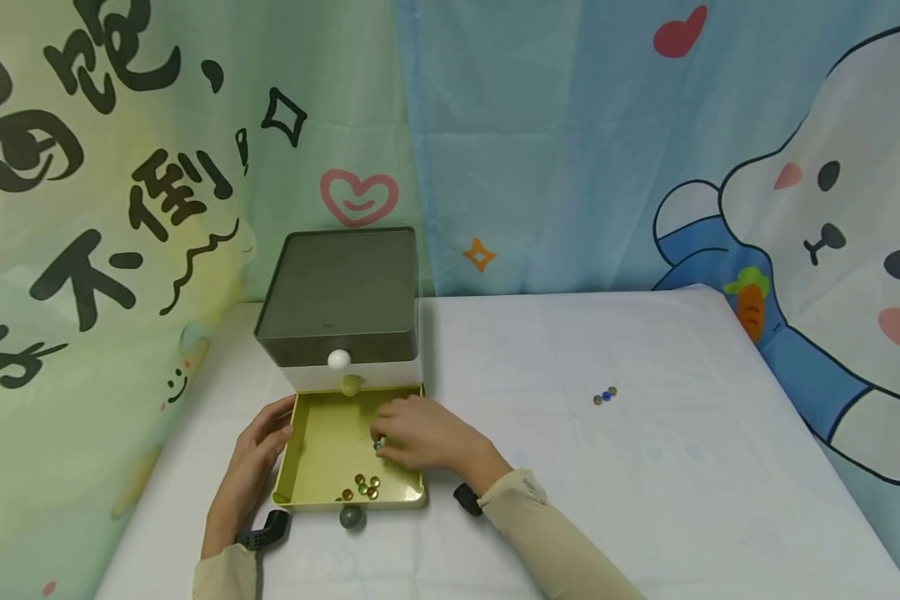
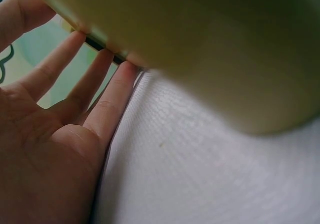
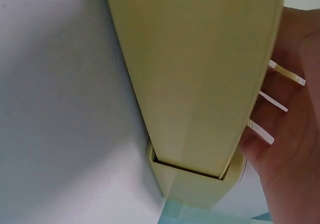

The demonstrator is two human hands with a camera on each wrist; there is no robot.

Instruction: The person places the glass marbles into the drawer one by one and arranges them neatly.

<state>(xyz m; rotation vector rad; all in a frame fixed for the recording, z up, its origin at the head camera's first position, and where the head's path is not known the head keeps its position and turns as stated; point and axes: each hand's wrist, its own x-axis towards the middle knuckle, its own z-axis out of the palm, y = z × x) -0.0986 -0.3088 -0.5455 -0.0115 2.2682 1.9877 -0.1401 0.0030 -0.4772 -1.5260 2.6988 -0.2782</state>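
A yellow-green drawer is pulled out from the bottom of a small cabinet with a dark grey top. My left hand rests against the drawer's left outer side. In the left wrist view, its extended fingers touch that side with the tips. Reaching over the right wall, my right hand has its fingertips down inside the drawer, where thumb and fingers pinch a glass marble. Several more marbles lie near the drawer's front. The right wrist view shows mostly the drawer's outer wall, hiding the fingertips.
On the white tablecloth, a small group of marbles lies to the right. A white knob, a yellow-green knob and a dark grey knob mark the drawer fronts. A printed curtain hangs behind the table.
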